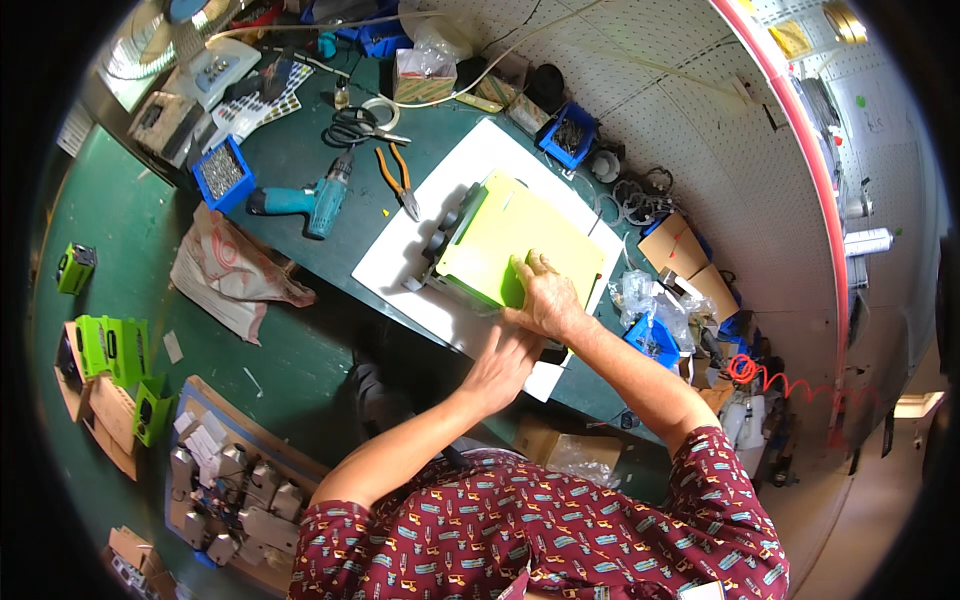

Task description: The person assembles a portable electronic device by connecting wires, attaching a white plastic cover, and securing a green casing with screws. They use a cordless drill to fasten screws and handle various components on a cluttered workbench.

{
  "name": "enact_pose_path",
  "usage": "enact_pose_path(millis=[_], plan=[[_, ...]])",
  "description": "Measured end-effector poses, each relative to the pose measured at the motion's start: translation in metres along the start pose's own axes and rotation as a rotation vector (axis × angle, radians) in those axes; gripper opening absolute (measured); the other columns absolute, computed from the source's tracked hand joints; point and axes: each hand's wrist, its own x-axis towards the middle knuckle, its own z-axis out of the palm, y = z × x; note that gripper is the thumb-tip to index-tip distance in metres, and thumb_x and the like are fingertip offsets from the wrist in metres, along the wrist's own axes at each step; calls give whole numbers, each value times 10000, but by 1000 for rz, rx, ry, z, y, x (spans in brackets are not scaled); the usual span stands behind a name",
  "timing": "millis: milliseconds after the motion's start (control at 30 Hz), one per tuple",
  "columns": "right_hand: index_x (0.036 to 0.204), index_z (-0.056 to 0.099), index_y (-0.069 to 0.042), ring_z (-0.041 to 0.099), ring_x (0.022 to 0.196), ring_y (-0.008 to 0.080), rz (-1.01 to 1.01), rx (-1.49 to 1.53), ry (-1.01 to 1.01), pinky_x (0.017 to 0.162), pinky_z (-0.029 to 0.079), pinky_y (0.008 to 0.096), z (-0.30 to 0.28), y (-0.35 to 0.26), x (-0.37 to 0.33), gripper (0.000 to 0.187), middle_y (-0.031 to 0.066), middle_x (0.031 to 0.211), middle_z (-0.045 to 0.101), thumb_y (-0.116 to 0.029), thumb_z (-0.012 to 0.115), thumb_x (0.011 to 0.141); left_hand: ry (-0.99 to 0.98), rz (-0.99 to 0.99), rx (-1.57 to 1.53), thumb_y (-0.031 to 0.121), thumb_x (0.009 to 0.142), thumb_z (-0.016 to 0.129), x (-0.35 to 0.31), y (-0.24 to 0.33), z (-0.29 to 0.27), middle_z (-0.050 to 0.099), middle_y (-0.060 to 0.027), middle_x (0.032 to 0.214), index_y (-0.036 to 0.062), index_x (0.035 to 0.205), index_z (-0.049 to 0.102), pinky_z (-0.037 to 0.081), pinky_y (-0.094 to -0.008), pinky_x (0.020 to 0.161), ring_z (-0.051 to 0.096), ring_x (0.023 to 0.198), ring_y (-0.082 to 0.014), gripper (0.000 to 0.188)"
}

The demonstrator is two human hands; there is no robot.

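A boxy device with a flat yellow-green metal housing [518,235] lies on a white board on the green workbench. Dark round parts [440,238] stick out along its left side. My right hand [550,302] is on the near edge of the housing, its fingers bent over the top face and the wrist coming from the right. Just below it, my left hand [503,362] reaches to the near side of the device, fingers drawn together. The left fingertips are partly hidden under the right hand, so what they pinch cannot be made out.
Left of the white board [385,262] lie orange-handled pliers [403,182], a teal cordless drill [318,205], scissors [350,128] and a blue bin of small fasteners [222,173]. Another blue bin [568,136] stands behind the device. Plastic bags [640,295] crowd the right edge.
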Motion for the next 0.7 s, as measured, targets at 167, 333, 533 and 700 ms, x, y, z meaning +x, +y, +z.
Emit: enact_pose_path(millis=[167, 333, 533, 700], plan=[[1622, 328, -33, 273, 1538, 546, -13, 42, 102, 1153, 454, 565, 41, 0, -20, 1037, 403, 1657, 206, -620, 713, 859, 23, -167, -100, 61, 858, 687, -57, -26, -49, 601, -175, 1375, 24, 1295, 655, 318, -570, 1203, 511, 1350, -364, 439], [1579, 355, 14, 147, 1579, 539, 71, 40, 166, 1287, 154, 596, 64, -19, -26, 951, 379, 1686, 139, -505, 744, 884, 311, -380, -52, 119, 888, 714, -25, -80, -107, 574, -171, 1398, 33, 1343, 620, 357, -510, 1149, 495, 1320, -379, 473], [1640, 326, -84, 189, 1564, 535, 99, 207, 273, 1273, 150, 636, 71, -15, -30, 921, 343, 1652, 265, -477, 744, 920, 56, -397, -112, 143, 894, 761, 29, -128, -114, 575, -192, 1423, 24, 1441, 556, 401, -503, 1129, 506, 1320, -410, 596], [1632, 341, -119, 269, 1534, 542, 98, 154, 258, 1229, 264, 661, 45, -5, -31, 929, 325, 1647, 304, -442, 799, 890, -48, -644, -272, 105, 876, 754, 58, -122, -131, 691, -169, 1165, -17, 1272, 654, 493, -441, 1024, 630, 1139, -335, 426]])
